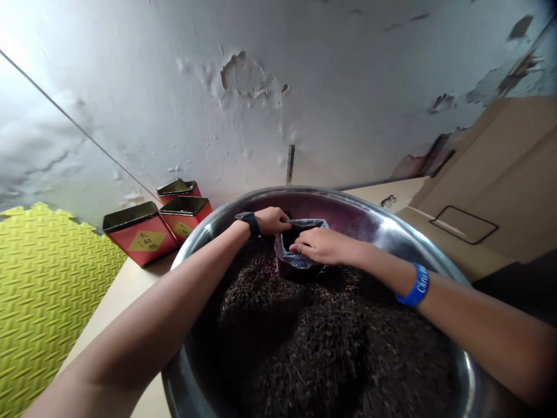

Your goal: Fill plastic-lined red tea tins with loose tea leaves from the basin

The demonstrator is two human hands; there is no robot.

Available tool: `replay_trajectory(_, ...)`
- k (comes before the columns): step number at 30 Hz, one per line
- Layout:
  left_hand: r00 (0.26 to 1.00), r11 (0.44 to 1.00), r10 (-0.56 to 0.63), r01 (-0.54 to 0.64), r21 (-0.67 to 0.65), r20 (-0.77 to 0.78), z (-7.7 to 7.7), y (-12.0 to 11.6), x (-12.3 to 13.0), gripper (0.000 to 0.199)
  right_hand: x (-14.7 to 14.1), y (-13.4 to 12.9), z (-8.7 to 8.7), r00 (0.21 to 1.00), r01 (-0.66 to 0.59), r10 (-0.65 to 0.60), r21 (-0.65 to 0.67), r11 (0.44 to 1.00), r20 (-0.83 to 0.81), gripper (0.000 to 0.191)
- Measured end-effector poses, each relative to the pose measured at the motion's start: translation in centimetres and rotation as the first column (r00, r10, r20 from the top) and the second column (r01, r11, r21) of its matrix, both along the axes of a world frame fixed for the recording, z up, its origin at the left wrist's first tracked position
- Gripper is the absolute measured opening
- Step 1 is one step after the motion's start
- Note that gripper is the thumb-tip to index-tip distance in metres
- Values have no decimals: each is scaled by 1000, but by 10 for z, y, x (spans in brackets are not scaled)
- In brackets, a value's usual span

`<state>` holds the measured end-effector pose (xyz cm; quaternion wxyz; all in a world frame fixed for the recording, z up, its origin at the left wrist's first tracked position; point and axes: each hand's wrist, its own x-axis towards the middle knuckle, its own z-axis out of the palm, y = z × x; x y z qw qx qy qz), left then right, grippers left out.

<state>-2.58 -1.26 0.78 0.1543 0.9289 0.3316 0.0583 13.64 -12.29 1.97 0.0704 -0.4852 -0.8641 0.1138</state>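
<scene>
1. The bag (300, 244) is thin and shiny. It stands in the big steel bowl (304, 191), with its low end sunk in the tea leaves (331, 348). Its inside is dark, so I can't see what is in it.
2. The left hand (272, 220) is half closed. It grips the far edge of the bag, and the bag hides its fingertips. A black watch (249, 223) sits on that wrist.
3. The right hand (324, 247) is curled too, and its fingers (300, 247) grip the near edge of the bag. A blue band (413, 284) sits on that wrist.
4. The bowl is cut off at the bottom of the view, and the arms hide part of it.
5. Three red tins (140, 234) stand just beside the bowl on a pale shelf (126, 296). Their gold label words are too small to read.
6. A green mat (47, 278) lies to the left. A cardboard box (461, 226) is to the right. Behind them is a wall (243, 75) with peeling paint.
</scene>
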Motion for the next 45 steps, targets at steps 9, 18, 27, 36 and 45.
replay_trajectory(9,1000,1000,9,-9,5,4,0,-1,0,36,-5,-5,1,999,-15,15,-13,1000,38,50)
replay_trajectory(18,1000,1000,-1,0,28,14,-3,2,0,35,-8,-2,-8,999,-25,21,85,996,50,51)
replay_trajectory(27,999,996,-32,31,80,7,-1,0,2,35,-12,-1,-11,995,18,-27,91,996,99,58)
replay_trajectory(36,999,997,-38,38,69,-3,4,-5,2,33,-6,-6,1,975,123,-140,107,987,174,68)
replay_trajectory(45,1000,998,-24,24,61,-1,1,-1,1,35,-18,-15,1,996,72,-83,196,978,45,55)
